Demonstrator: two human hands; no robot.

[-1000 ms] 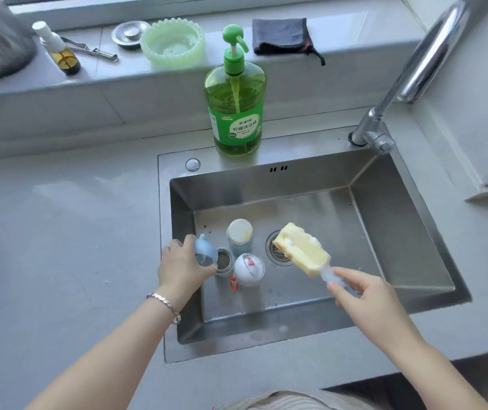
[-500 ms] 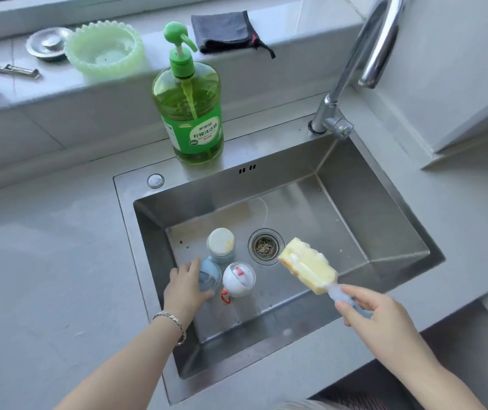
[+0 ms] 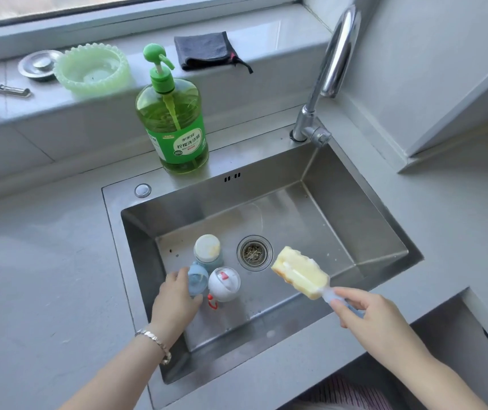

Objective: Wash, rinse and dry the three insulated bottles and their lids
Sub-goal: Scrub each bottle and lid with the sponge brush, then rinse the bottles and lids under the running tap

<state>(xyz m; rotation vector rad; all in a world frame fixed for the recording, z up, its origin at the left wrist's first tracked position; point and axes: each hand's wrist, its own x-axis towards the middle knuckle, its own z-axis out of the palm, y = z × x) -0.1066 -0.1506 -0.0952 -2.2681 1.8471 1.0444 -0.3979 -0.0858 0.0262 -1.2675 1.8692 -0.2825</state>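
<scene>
Three bottles stand close together on the left of the steel sink floor. The rear one is a blue bottle with a cream lid. Beside it stands a white bottle with a red-trimmed lid. My left hand grips the blue lid on top of the third bottle, whose body is hidden beneath it. My right hand pinches the clear handle of a yellow sponge brush, held in the air over the sink's front right.
A green dish soap pump bottle stands on the sink's back rim. The faucet arches over the right rear corner. The drain strainer lies mid-sink. On the sill sit a dark cloth, a green scalloped dish and a metal plug.
My left hand has lowered the blue lid onto the open steel-mouthed bottle. The right hand keeps the sponge brush raised. The camera view has swung toward the right.
</scene>
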